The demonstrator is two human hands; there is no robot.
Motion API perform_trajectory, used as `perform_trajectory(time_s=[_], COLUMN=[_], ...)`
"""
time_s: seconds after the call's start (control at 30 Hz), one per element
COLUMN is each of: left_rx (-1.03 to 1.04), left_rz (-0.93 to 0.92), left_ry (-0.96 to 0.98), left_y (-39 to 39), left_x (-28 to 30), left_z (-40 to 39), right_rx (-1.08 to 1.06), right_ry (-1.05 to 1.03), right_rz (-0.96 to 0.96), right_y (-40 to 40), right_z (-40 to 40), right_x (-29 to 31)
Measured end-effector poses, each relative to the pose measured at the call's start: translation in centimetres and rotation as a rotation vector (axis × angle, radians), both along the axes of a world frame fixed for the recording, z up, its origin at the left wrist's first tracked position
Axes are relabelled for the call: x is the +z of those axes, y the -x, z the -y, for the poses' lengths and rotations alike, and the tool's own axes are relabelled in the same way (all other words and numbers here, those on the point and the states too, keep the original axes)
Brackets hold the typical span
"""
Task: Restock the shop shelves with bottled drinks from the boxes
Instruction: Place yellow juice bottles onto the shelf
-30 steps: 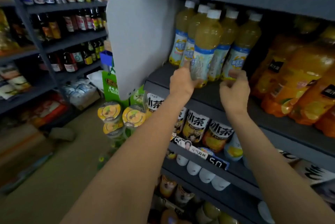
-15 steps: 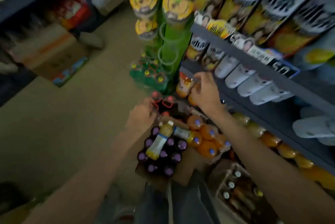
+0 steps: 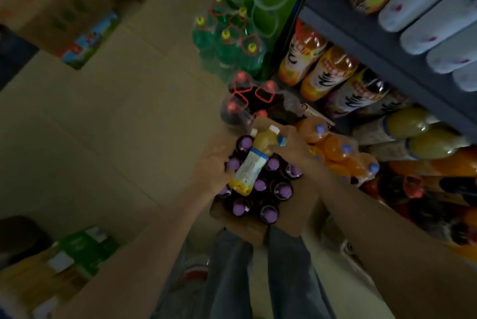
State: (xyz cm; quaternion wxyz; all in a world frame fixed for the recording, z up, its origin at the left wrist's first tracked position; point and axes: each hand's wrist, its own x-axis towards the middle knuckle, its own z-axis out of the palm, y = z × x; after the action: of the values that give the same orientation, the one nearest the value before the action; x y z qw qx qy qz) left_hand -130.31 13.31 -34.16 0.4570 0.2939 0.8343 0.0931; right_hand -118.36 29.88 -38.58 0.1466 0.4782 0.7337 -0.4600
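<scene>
A juice bottle (image 3: pixel 254 164) lies on the capped bottles (image 3: pixel 260 189) standing in an open box (image 3: pixel 245 225) on the floor, between the left hand (image 3: pixel 215 166) and right hand (image 3: pixel 294 149). A wrapped bottle pack (image 3: pixel 338 153) sits just right of the box, before the shelves (image 3: pixel 374 45). Two more bottle packs (image 3: pixel 229 40) stand farther off.

We count two hands, left (image 3: pixel 215 164) and right (image 3: pixel 294 149), at frame centre. Two yellow juice bottles (image 3: pixel 251 164) lie atop roughly a dozen purple-capped bottles (image 3: pixel 268 213). Four yellow-capped green bottles (image 3: pixel 227 42) occupy the upper centre.
</scene>
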Motion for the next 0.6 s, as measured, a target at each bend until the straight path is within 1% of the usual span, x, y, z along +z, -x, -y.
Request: perform_trajectory(time_s=[0.07, 0.13, 0.27, 0.33, 0.37, 0.4, 0.43, 0.5, 0.53, 0.57, 0.6], left_rx=[0.025, 0.111, 0.236, 0.343, 0.404, 0.412, 0.391, 0.323, 0.282, 0.244, 0.244], left_rz=[0.019, 0.042, 0.061, 0.159, 0.205, 0.213, 0.205, 0.201, 0.219, 0.199, 0.188], left_ry=[-0.041, -0.082, -0.133, -0.215, -0.286, -0.338, -0.359, -0.317, -0.337, -0.395, -0.430], left_y=[-0.6, -1.2, -1.7, -1.9, -1.9, -1.8, -1.6, -1.5, -1.4, -1.4, -1.5], left_x=[-1.8, -3.2, -4.6, -4.7, -4.6, -5.0, -5.4, -5.0, -4.1, -3.9, -4.0], left_z=[-0.2, 0.0, 0.5, 0.7, 0.7, 0.6, 0.4, -0.7, -1.5, -2.2, -2.7], right_rx=[-0.134, -0.211, -0.267, -0.409, -0.466, -0.479, -0.441, -0.290, -0.219, -0.160, -0.097], right_ry=[0.092, 0.136, 0.140, 0.165, 0.153, 0.125, 0.093, -0.005, -0.048, -0.070, -0.091], right_rz=[0.079, 0.110, 0.178, 0.152, 0.123, 0.099, 0.091, 0.048, -0.019, -0.107, -0.173], right_y=[0.5, 1.3, 2.8, 2.7, 2.5, 2.4, 2.3, 2.4, 2.6, 2.6, 2.9], right_z=[0.2, 0.7, 1.8, 2.1, 2.4, 2.6, 2.8, 3.3, 3.4, 3.5, 3.5], right_x=[-1.7, -3.0, -4.4, -4.2, -4.0, -3.7, -3.2, -1.6, -0.6, 0.2, 1.3])
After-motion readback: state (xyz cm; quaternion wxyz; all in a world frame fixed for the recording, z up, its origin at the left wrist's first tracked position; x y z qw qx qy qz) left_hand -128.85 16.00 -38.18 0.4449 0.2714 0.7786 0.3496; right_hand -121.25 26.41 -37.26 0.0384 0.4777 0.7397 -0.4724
